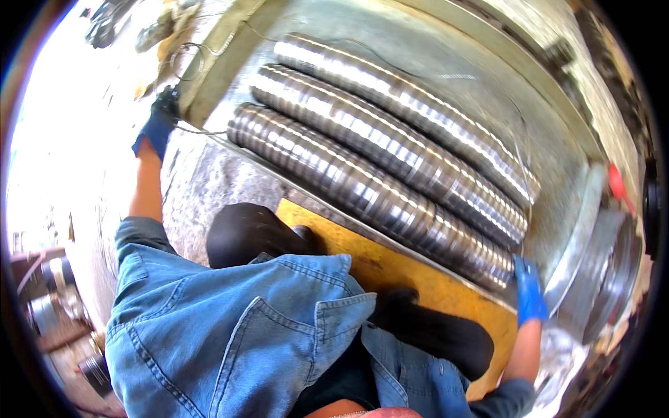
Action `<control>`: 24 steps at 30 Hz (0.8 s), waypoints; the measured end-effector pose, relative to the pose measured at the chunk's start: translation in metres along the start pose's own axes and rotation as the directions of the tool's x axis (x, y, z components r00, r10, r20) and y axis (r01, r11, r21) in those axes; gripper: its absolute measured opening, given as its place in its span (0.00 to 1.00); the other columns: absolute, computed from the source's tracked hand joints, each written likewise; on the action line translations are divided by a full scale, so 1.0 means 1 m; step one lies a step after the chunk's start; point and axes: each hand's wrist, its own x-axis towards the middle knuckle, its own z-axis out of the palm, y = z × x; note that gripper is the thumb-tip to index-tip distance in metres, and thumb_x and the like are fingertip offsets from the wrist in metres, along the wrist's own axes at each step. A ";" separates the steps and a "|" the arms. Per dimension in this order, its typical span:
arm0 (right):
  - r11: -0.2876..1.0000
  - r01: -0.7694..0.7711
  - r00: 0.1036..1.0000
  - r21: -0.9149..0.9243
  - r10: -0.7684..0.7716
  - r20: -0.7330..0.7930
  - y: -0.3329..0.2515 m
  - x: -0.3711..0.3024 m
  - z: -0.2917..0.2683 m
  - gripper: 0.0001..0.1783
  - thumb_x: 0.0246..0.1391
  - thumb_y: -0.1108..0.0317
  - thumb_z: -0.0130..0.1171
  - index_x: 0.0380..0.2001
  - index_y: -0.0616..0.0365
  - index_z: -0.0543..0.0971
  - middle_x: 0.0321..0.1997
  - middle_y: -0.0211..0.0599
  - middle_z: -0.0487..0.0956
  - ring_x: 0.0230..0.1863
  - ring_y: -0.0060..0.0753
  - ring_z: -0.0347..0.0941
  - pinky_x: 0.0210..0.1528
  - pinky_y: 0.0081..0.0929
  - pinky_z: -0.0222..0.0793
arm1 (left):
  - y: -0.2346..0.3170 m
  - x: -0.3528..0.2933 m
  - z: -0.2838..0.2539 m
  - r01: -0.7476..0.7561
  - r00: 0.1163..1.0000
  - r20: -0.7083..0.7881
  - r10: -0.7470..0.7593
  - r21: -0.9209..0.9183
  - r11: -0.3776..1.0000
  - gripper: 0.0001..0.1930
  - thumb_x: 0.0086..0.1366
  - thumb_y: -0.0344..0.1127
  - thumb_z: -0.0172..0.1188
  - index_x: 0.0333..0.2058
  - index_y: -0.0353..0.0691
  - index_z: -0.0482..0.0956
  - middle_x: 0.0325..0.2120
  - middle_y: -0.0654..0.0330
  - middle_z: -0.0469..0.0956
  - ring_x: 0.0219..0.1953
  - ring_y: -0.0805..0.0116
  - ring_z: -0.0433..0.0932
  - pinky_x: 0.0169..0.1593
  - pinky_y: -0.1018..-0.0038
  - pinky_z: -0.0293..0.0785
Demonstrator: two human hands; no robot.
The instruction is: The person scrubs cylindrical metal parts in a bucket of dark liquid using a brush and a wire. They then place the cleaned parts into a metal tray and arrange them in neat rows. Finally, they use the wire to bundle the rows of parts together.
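Observation:
Three long rows of shiny metal rings, packed face to face, lie slanting in a metal tray (481, 90): a far row (404, 104), a middle row (390, 150) and a near row (362, 191). A thin wire (202, 131) runs from the near row's left end to my left hand (162, 118), which is closed on it in a dark-stained blue glove beside the tray's left corner. At the opposite end of the near row, my blue-gloved right hand (529, 291) touches the last rings, fingers stretched out. Its fingertips are partly hidden.
Along the near edge of the tray lies a yellow board (432, 299), with my knees above it. A large round metal part (599, 272) stands at the right, near a red object (617, 182). Looped wire (187, 61) hangs over the tray's left wall. Machine parts (56, 292) lie at the lower left.

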 end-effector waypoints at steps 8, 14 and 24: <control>0.979 0.197 0.980 -0.042 -0.198 -0.009 0.056 0.088 0.025 0.30 0.61 0.48 0.52 0.55 0.62 0.76 0.50 0.51 0.80 0.53 0.45 0.75 0.57 0.38 0.67 | 0.056 0.005 0.068 0.151 0.983 0.090 -0.160 -0.889 0.431 0.19 0.68 0.31 0.48 0.56 0.39 0.73 0.51 0.53 0.78 0.48 0.61 0.78 0.46 0.72 0.78; 0.946 0.325 0.945 0.009 -0.325 0.044 0.085 0.123 0.038 0.30 0.60 0.48 0.53 0.55 0.62 0.76 0.50 0.52 0.80 0.52 0.46 0.75 0.57 0.38 0.68 | 0.069 0.040 0.071 0.184 0.969 0.233 -0.079 -0.901 -0.394 0.18 0.66 0.30 0.50 0.54 0.41 0.75 0.51 0.53 0.79 0.51 0.59 0.79 0.48 0.72 0.80; 0.972 0.217 0.976 -0.093 -0.213 0.054 0.062 0.118 0.030 0.28 0.58 0.50 0.54 0.52 0.61 0.78 0.46 0.53 0.81 0.48 0.46 0.77 0.53 0.41 0.69 | 0.095 -0.010 0.032 0.509 0.808 0.590 -0.011 -0.707 -0.490 0.15 0.63 0.34 0.60 0.50 0.43 0.79 0.47 0.57 0.82 0.48 0.61 0.81 0.48 0.69 0.81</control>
